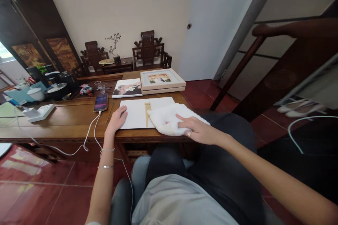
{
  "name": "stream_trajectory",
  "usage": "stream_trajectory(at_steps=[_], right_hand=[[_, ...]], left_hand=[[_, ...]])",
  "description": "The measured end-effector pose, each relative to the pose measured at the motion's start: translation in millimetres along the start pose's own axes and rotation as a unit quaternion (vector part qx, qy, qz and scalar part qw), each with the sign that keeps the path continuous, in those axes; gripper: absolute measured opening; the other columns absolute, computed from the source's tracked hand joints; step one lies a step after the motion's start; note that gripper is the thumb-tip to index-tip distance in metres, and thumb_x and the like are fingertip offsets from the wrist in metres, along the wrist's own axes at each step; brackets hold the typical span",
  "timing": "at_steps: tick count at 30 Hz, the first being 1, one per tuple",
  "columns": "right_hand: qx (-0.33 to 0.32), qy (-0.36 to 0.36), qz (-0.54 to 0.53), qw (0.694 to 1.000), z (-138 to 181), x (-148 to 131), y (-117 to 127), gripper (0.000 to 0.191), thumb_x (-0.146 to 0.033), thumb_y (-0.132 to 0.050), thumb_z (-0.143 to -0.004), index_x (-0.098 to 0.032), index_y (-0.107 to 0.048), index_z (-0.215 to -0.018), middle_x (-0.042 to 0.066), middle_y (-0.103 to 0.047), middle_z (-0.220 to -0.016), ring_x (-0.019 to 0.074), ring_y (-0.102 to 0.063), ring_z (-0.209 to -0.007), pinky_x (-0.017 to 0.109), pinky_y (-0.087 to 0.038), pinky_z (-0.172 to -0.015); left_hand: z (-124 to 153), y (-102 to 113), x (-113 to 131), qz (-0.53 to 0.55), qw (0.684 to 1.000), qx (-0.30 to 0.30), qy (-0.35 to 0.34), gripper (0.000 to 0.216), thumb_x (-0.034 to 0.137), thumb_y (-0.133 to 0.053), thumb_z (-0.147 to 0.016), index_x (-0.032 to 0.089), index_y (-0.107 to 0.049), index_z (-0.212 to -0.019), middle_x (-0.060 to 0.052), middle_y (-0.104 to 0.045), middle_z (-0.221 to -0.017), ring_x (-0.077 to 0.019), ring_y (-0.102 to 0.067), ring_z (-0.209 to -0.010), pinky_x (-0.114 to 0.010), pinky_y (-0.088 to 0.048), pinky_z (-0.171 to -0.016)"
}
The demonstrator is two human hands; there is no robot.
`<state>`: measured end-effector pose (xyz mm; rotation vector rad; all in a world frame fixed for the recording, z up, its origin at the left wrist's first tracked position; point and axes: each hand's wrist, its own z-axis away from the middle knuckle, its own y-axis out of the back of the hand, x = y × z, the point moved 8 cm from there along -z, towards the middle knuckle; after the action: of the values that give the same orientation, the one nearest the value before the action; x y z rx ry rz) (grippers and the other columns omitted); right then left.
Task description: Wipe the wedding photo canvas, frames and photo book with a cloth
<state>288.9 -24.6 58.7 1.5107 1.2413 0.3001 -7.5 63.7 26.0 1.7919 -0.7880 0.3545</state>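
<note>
A flat white rectangular panel (134,115) lies at the table's front edge, with a narrow tan strip (147,114) on it, topped by what looks like a small animal head. My left hand (118,117) rests at the panel's left edge, thumb apart from the fingers and nothing held. In my right hand (194,129) is a fluffy white cloth (169,117), pinched from above. The cloth covers the panel's right part and hangs past its front and right edges; its left corner touches or nearly touches the strip.
Behind the panel lie a photo print (127,88) and stacked picture frames (163,80). Leftward are a plugged-in phone (101,102), a power strip (43,113) and a black pot (56,90). A white cable (91,126) droops over the front edge. A wooden chair (237,74) stands right.
</note>
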Motion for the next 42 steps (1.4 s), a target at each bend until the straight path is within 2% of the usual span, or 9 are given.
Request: stream_trajectory(at_steps=[8,11,15,20,23,28,36,39,42], right_hand=[[0.105,-0.104,0.017,0.989,-74.0,99.3,13.7,0.013,-0.019,-0.043,-0.072,-0.023,-0.051,-0.062,-0.002,-0.057,-0.057,0.0192,-0.056,-0.062,0.042,-0.045,-0.099],[0.123,-0.134,0.049,0.982,-92.6,115.6,13.1,0.015,-0.018,-0.042,-0.073,-0.022,-0.054,-0.065,0.002,-0.063,-0.061,0.0228,-0.06,-0.068,0.047,-0.038,-0.105],[0.112,-0.121,0.056,0.985,-83.5,98.6,7.1,0.014,-0.016,-0.044,-0.071,-0.022,-0.056,-0.067,0.004,-0.067,-0.067,0.0241,-0.062,-0.071,0.048,-0.035,-0.108],[0.067,-0.042,0.013,0.997,-31.0,49.6,-1.6,0.012,-0.015,-0.044,-0.07,-0.024,-0.048,-0.063,-0.003,-0.053,-0.058,0.0182,-0.056,-0.06,0.047,-0.035,-0.112],[0.081,-0.028,-0.041,0.995,-5.4,41.6,2.4,0.014,-0.019,-0.045,-0.072,-0.024,-0.04,-0.06,-0.005,-0.046,-0.056,0.0154,-0.051,-0.057,0.046,-0.034,-0.115],[0.157,-0.098,-0.092,0.978,1.2,59.9,11.2,0.023,-0.028,-0.048,-0.075,-0.023,-0.035,-0.057,-0.007,-0.039,-0.053,0.0127,-0.038,-0.053,0.048,-0.029,-0.118],[0.164,-0.093,-0.078,0.979,0.0,57.9,7.4,0.014,-0.022,-0.048,-0.072,-0.024,-0.04,-0.06,-0.007,-0.042,-0.052,0.0134,-0.041,-0.05,0.055,-0.024,-0.12],[0.172,-0.086,-0.015,0.981,0.6,47.6,7.3,0.01,-0.018,-0.047,-0.075,-0.023,-0.054,-0.071,-0.001,-0.061,-0.067,0.0211,-0.062,-0.07,0.061,-0.027,-0.117],[0.181,-0.065,0.058,0.98,-12.4,19.7,0.8,0.018,-0.02,-0.049,-0.085,-0.021,-0.063,-0.096,0.013,-0.069,-0.115,0.0302,-0.06,-0.118,0.061,-0.029,-0.115]], left_hand=[[-0.4,0.3,-3.1,0.001,1.0,0.006,-0.001,0.044,0.034,-0.049,-0.091,0.012,-0.067,-0.124,-0.015,-0.06,-0.14,-0.0257,-0.052,-0.136,-0.043,-0.032,-0.12],[-0.3,0.7,-1.9,-0.001,1.0,0.0,0.0,0.044,0.034,-0.048,-0.091,0.011,-0.066,-0.125,-0.015,-0.06,-0.14,-0.0262,-0.051,-0.136,-0.043,-0.032,-0.12],[-1.4,1.8,-1.4,-0.018,1.0,0.003,0.005,0.042,0.032,-0.048,-0.091,0.012,-0.067,-0.123,-0.016,-0.058,-0.142,-0.0274,-0.051,-0.136,-0.043,-0.033,-0.118],[-0.5,12.3,-4.8,-0.063,0.994,0.078,0.051,0.043,0.023,-0.052,-0.087,0.011,-0.062,-0.128,-0.018,-0.063,-0.133,-0.0314,-0.053,-0.131,-0.048,-0.036,-0.114],[2.3,16.0,-9.4,-0.033,0.991,0.088,0.095,0.051,0.023,-0.056,-0.087,0.01,-0.055,-0.135,-0.018,-0.065,-0.13,-0.031,-0.057,-0.127,-0.046,-0.038,-0.112],[6.8,18.7,-22.7,0.171,0.966,0.085,0.176,0.065,0.031,-0.066,-0.084,0.014,-0.047,-0.144,-0.015,-0.069,-0.126,-0.028,-0.061,-0.123,-0.043,-0.041,-0.11],[7.4,22.8,-6.4,0.429,0.878,0.082,0.197,0.066,0.032,-0.069,-0.08,0.016,-0.048,-0.14,-0.014,-0.069,-0.121,-0.0236,-0.071,-0.102,-0.039,-0.053,-0.096],[10.4,34.6,5.7,0.475,0.853,0.103,0.19,0.065,0.037,-0.063,-0.084,0.018,-0.044,-0.143,-0.014,-0.067,-0.125,-0.0233,-0.071,-0.1,-0.039,-0.053,-0.094],[16.5,48.1,17.2,0.486,0.84,0.135,0.2,0.062,0.037,-0.059,-0.087,0.02,-0.043,-0.145,-0.014,-0.064,-0.128,-0.0237,-0.069,-0.103,-0.038,-0.053,-0.095]])
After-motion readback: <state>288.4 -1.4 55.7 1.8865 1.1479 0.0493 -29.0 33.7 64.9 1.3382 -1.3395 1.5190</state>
